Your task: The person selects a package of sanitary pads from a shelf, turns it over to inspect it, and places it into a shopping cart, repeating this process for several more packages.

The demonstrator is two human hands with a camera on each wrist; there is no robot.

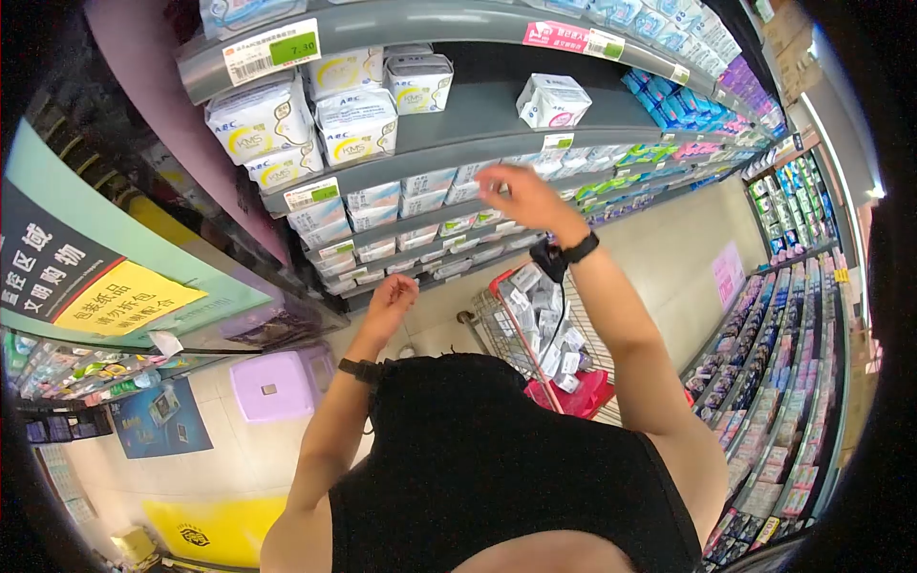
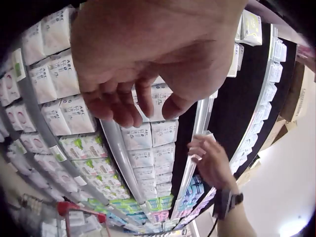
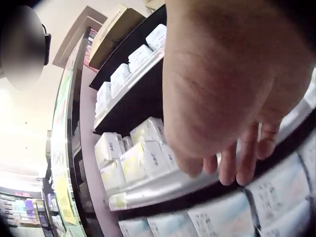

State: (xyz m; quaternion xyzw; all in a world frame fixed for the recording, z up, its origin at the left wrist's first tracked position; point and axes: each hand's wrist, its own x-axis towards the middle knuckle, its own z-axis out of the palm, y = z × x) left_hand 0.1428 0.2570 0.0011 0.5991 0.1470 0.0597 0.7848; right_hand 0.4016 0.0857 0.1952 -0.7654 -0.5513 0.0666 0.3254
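Note:
My right hand point(image 1: 523, 198) is raised in front of the shelves, below a single white and pink pack point(image 1: 554, 101); in the right wrist view its fingers point(image 3: 237, 160) hang loosely bent with nothing visible in them. My left hand point(image 1: 390, 307) hovers lower down, near the bottom shelves, its fingers point(image 2: 126, 106) loosely curled and holding nothing. White and yellow packs point(image 1: 355, 126) stand stacked on the upper shelf at left. Rows of white packs point(image 2: 150, 136) fill the shelf beyond my left hand.
A wire cart point(image 1: 497, 325) with a red handle and several white packs stands beside me at the shelf. A lilac stool point(image 1: 277, 387) is on the floor at left. Another stocked shelf point(image 1: 764, 382) lines the right side. A yellow sign point(image 1: 129, 298) hangs at left.

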